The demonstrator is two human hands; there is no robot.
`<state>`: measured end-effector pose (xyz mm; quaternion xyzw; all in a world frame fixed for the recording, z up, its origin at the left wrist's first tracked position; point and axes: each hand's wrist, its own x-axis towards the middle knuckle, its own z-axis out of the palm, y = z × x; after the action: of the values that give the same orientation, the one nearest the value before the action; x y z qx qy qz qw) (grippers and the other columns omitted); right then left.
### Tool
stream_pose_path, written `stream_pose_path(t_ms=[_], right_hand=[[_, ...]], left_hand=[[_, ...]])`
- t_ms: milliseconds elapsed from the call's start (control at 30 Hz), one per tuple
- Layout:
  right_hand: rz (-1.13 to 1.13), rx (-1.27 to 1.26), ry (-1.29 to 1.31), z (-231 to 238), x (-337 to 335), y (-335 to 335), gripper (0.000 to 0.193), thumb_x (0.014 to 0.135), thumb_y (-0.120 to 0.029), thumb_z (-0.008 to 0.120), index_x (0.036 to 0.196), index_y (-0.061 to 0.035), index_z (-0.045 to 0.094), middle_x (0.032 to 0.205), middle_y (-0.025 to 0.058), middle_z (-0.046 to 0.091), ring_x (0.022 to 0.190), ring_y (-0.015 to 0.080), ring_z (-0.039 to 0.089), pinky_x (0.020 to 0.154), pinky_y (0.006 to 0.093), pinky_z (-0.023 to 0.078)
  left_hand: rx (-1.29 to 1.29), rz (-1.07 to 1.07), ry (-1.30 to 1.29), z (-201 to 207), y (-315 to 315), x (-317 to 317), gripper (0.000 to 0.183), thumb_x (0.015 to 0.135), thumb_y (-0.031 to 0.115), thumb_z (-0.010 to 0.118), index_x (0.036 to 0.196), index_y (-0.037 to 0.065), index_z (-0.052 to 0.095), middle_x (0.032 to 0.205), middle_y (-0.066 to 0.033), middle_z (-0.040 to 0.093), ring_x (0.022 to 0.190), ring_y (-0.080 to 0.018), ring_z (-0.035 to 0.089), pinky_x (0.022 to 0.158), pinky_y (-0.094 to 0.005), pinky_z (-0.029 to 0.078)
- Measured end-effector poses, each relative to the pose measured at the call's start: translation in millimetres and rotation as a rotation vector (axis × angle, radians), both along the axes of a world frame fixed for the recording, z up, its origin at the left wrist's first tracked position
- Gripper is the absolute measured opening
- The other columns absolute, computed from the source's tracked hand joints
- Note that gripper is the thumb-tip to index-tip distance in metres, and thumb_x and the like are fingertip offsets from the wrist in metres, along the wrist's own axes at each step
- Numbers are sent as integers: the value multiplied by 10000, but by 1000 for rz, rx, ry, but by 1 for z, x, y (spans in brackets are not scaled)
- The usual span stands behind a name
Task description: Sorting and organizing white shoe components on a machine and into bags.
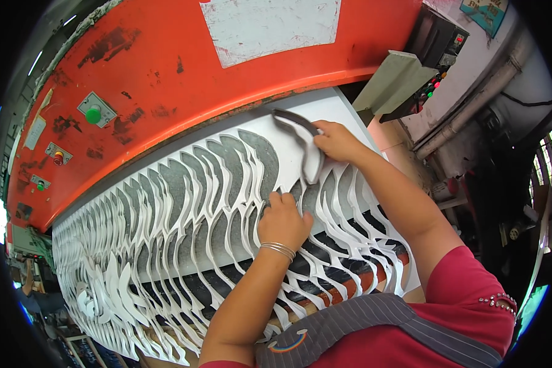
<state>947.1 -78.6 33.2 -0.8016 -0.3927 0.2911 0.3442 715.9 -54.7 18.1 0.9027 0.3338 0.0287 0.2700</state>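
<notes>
My right hand [337, 141] is closed on one side of a curved, dark-rimmed cutting die [294, 116], a crescent-shaped outline. It is tilted over the uncut part of a white sheet [334, 110]. My left hand [284, 224], with bangles at the wrist, rests low on the sheet just left of the die. Its fingers are curled at the edge of the cut-out rows; whether they pinch anything is hidden. Rows of crescent openings leave thin wavy strips [196, 184] across the sheet, with a grey surface showing through. Loose white crescent pieces [121, 285] lie at the lower left.
A large orange-red machine body [165, 73] spans the far side, close above the sheet. It carries a green button [93, 115] and a red knob [58, 158]. A control box [438, 37] stands at the far right. Strips hang over the near table edge [349, 288].
</notes>
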Motion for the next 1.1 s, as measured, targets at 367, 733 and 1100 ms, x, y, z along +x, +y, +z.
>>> stream_pose_path(t_ms=[367, 733, 1100], right_hand=[[-134, 5, -228, -13, -14, -17, 508, 758, -323, 555, 1156, -7, 565, 871, 223, 671, 821, 379, 646, 760, 422, 499], [-83, 45, -165, -8, -33, -18, 385, 776, -243, 512, 1057, 15, 568, 826, 267, 641, 796, 424, 621, 742, 463, 482], [-23, 187, -144, -29, -52, 24, 506, 791, -157, 533, 1273, -3, 517, 632, 113, 609, 519, 167, 552, 535, 310, 457]], left_hand=[[14, 48, 173, -15, 33, 9, 335, 966, 302, 431, 950, 14, 601, 904, -214, 677, 852, -394, 657, 766, -483, 506], [-29, -66, 115, 10, 24, -33, 300, 913, 310, 555, 908, 19, 626, 890, -195, 643, 837, -367, 634, 741, -475, 496], [103, 33, -238, -30, 50, -10, 485, 760, 387, 714, 1095, 38, 670, 875, -75, 597, 873, -250, 554, 814, -393, 371]])
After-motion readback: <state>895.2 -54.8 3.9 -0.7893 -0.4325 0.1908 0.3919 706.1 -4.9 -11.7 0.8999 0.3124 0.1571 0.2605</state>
